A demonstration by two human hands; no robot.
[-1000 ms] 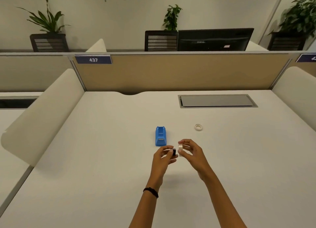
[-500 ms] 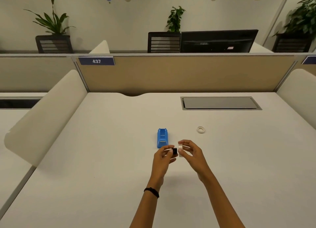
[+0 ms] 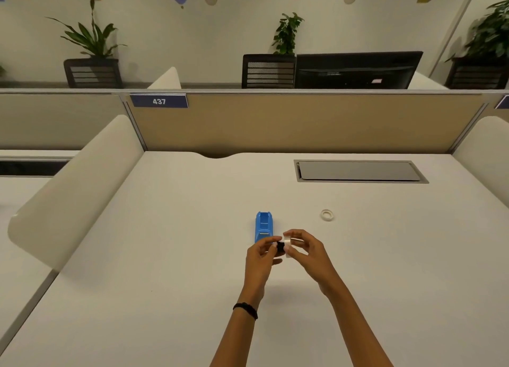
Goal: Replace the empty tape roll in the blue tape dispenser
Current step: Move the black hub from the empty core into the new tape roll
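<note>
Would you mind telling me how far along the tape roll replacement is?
Done: the blue dispenser sits open on the desk, and a small ring, probably the empty roll, lies apart. In hand: the left hand holds a black hub against the tape roll in the right hand. Left: seating both in the dispenser.

Black hub and tape roll — tiny, half-hidden by the hands.

White desk, tan partition behind; potted plants, monitor beyond.
</note>
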